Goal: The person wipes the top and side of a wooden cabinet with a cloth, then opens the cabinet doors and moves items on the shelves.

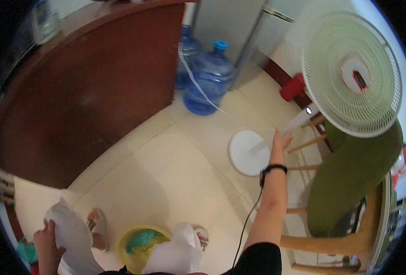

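Note:
A white pedestal fan (326, 68) leans to the right, its round cage in the upper right and its disc base (246, 154) on the tiled floor. My right hand (281, 140) is closed around the fan's white pole (297, 121), below a lit display. A black band with a dark cable is on my right wrist. My left hand (48, 242) rests on the knee of my light trousers (70, 227), thumb apart from the fingers. Between my feet stands a yellow basin (122, 245) with green, crumpled, plastic-like material (143, 239) in it.
A dark red-brown wooden counter (96, 92) fills the upper left. Blue water jugs (210, 79) stand by its end, with a white cord (198, 86) across them. Wooden chairs with green seats (347, 182) are at the right. A red object (292, 87) lies near the wall.

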### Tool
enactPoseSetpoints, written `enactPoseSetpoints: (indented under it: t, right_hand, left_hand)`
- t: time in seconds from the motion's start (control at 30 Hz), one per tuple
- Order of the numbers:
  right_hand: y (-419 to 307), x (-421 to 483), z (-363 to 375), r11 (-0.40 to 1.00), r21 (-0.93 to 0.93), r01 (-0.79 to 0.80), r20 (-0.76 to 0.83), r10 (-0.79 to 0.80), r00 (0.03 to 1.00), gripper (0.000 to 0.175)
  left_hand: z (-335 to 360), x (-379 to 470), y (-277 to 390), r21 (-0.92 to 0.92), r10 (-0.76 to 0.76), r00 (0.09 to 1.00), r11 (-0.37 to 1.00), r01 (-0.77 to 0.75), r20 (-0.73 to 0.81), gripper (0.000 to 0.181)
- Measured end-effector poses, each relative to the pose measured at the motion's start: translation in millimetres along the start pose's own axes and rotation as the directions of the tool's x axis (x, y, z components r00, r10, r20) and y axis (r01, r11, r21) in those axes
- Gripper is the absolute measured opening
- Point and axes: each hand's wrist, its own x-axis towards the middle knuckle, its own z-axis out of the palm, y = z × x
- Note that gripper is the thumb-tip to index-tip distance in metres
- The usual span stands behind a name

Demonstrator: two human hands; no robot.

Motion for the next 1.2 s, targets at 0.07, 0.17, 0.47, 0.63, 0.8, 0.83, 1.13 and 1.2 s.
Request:
enactPoseSetpoints:
  t: [0.07,0.17,0.47,0.63,0.8,0.83,1.13,1.2]
  right_hand:
    - [32,-48,-2,0.948,0.285,-0.144,0.544,-0.036,0.839,0.017]
    - [-3,-220,-7,0.910,0.089,-0.405,0.996,-0.072,0.056,0.027]
    - [14,-528,-84,0.936,0.349,0.048,0.703,-0.228,-0.674,0.064]
    - [-3,-539,-76,0.820,0.516,0.248,0.742,-0.284,-0.607,0.046]
    - [-58,-531,-74,0.834,0.456,0.309,0.817,-0.255,-0.517,0.034]
    - [-68,-524,-71,0.834,0.458,0.307,0.816,-0.258,-0.517,0.034]
    - [-51,-453,-31,0.987,0.138,0.084,0.971,-0.119,-0.207,0.031]
    - [-64,-441,-19,0.996,0.061,0.058,0.975,-0.047,-0.215,0.034]
  left_hand:
    - [1,3,-4,0.034,0.068,0.998,0.997,-0.067,-0.016,0.094]
    - [-2,-20,-10,0.004,0.099,0.990,0.995,-0.099,-0.100,0.086]
    - [10,-39,-42,-0.102,0.152,0.964,0.979,-0.178,-0.218,0.069]
    - [20,-41,-60,-0.164,0.116,0.966,0.974,-0.156,-0.231,0.066]
    - [16,-66,-73,-0.181,0.038,0.972,0.980,-0.081,-0.233,0.063]
    - [18,-66,-74,-0.198,0.029,0.973,0.977,-0.076,-0.231,0.062]
    - [28,-48,-70,-0.214,0.029,0.960,0.972,-0.092,-0.279,0.063]
    - [32,-49,-70,-0.222,0.012,0.960,0.972,-0.077,-0.279,0.064]
